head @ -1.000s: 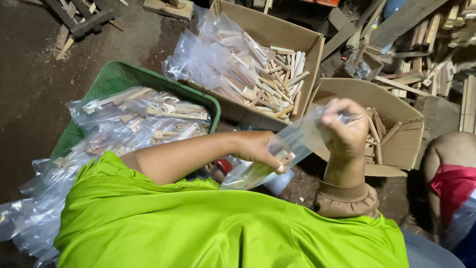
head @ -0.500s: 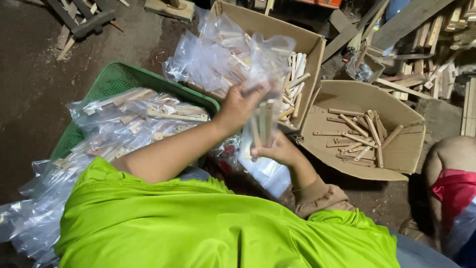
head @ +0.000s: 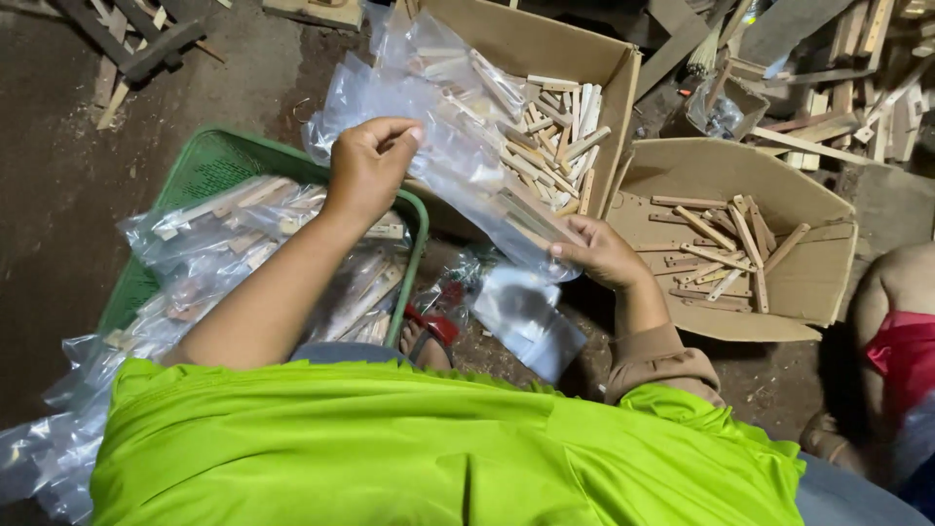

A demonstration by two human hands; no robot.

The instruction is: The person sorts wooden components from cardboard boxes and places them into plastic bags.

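The left hand (head: 368,168) pinches the upper end of a clear plastic bag (head: 467,161). The right hand (head: 599,255) grips its lower end, apparently holding wooden sticks inside.

L hand (head: 368,168) raised above green crate (head: 209,161), fingers pinched shut, forearm bare. R hand (head: 599,255) lower, well right of crate, fingers curled in grip, wrist sleeved.
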